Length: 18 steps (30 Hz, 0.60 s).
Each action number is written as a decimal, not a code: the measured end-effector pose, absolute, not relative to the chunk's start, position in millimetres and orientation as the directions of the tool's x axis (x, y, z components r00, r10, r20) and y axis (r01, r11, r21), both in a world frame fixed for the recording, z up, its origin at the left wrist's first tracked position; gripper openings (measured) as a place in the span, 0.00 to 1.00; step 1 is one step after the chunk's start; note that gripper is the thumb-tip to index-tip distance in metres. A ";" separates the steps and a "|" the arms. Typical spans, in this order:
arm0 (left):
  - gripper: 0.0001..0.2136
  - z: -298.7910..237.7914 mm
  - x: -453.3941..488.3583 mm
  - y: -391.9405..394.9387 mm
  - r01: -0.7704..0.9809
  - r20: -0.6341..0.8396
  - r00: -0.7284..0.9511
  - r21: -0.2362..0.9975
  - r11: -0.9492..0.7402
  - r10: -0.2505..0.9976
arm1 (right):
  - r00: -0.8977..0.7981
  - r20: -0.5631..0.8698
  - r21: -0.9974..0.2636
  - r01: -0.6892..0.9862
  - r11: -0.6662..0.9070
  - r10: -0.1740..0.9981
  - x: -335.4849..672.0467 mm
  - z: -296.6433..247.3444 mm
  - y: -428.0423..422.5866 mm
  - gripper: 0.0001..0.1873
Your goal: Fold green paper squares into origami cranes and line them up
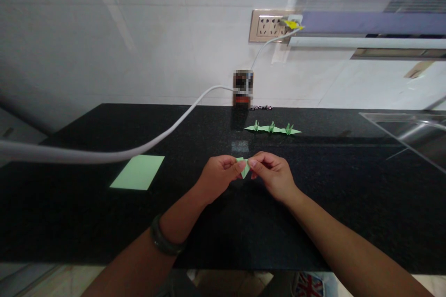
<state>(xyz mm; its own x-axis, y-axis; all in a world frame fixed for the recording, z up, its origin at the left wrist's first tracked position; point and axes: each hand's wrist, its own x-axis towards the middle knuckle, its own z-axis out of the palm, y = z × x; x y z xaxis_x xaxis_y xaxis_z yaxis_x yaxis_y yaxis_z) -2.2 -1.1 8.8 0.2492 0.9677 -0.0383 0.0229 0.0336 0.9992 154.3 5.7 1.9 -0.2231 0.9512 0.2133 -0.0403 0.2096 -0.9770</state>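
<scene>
A small folded piece of light green paper [245,170] is pinched between both hands, above the black countertop. My left hand [221,174] grips its left side, thumb on top. On the right side, my right hand [273,171] has thumb and fingers closed on its edge. The fingers cover part of the folds, and a pointed end shows between the hands. Beyond them stand three folded green paper cranes [272,128] in a row, their wing tips close together. To the left lie flat square sheets of green paper [138,173].
A thick white cable [167,134] crosses the left side in front of the camera. It runs to a blurred-out object [243,88] against the wall. A beaded strand [261,107] lies beside it. The wall has a socket panel [268,26]; a metal sink [418,132] is at right.
</scene>
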 end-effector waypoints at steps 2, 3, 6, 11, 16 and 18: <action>0.10 7.1 -1.2 -1.8 0.007 -0.044 0.300 0.999 0.044 0.953 | -0.227 0.210 -0.978 -0.058 0.202 0.951 153.3 2.1 6.1 0.09; 0.09 6.9 -0.8 -2.5 0.011 -0.045 0.308 0.999 0.044 0.950 | -0.228 0.204 -0.979 -0.059 0.196 0.952 152.7 2.0 6.1 0.09; 0.08 7.9 0.5 -5.1 0.046 -0.041 0.313 0.999 0.028 0.949 | -0.239 0.162 -0.986 -0.064 0.151 0.957 150.6 1.1 5.9 0.08; 0.07 6.5 2.6 -7.5 0.096 -0.054 0.346 0.995 0.022 0.937 | -0.353 0.176 -0.984 -0.071 0.161 0.919 150.6 0.5 5.7 0.08; 0.08 6.7 4.5 -8.9 0.121 -0.055 0.342 0.993 0.014 0.938 | -0.327 0.276 -0.957 -0.005 0.291 0.904 152.9 2.9 4.5 0.09; 0.08 9.0 4.8 -9.2 0.118 -0.044 0.345 0.993 0.003 0.938 | -0.319 0.245 -0.969 -0.041 0.245 0.916 151.6 3.3 3.6 0.10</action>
<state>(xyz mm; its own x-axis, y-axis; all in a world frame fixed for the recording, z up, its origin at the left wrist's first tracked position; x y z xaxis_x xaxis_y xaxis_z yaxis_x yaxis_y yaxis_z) 4.8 -9.2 9.0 0.3449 0.9376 -0.0440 0.1185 0.0030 0.9930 151.6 3.6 3.3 -0.3190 0.9156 0.2447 -0.0406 0.2448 -0.9687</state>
